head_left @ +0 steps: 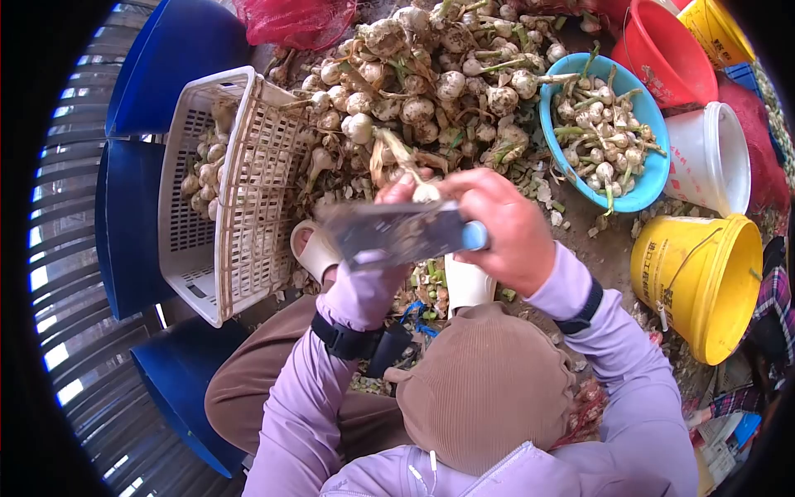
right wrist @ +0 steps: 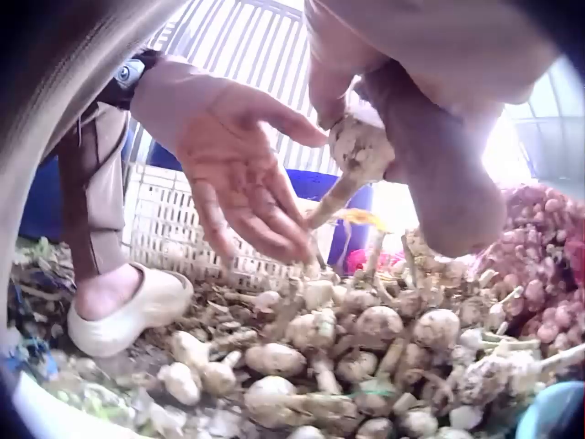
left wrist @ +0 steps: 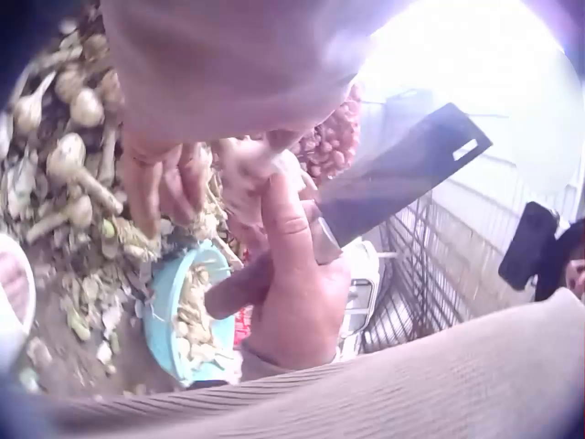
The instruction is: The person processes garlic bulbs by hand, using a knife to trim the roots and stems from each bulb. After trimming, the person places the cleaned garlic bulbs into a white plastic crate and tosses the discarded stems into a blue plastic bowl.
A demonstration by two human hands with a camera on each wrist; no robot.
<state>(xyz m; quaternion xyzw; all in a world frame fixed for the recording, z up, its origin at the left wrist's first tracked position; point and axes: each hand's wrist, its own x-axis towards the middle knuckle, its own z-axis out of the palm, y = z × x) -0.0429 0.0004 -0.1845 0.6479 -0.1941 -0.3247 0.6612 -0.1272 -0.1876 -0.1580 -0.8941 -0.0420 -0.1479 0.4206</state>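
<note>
The right hand (head_left: 515,230) grips a cleaver (head_left: 406,230) by its handle, the blade pointing left across the lap and partly blurred. That hand (right wrist: 443,169) also pinches a garlic bulb (right wrist: 361,149) between thumb and fingers, its stem slanting down to the left. Beside the stem, the left hand (right wrist: 239,174) has its palm turned up and its fingers loosely extended; whether the fingertips touch the stem I cannot tell. In the left wrist view, the cleaver blade (left wrist: 407,178) sticks out past the right hand (left wrist: 306,288), with the left fingers (left wrist: 169,187) apart from it.
A large garlic heap (head_left: 431,83) lies in front. At left stands a white crate (head_left: 248,190) with bulbs, beside blue containers (head_left: 132,224). On the right are a turquoise basin (head_left: 553,132) of garlic, a red basin (head_left: 671,62), a white bucket (head_left: 704,157) and a yellow bucket (head_left: 687,282).
</note>
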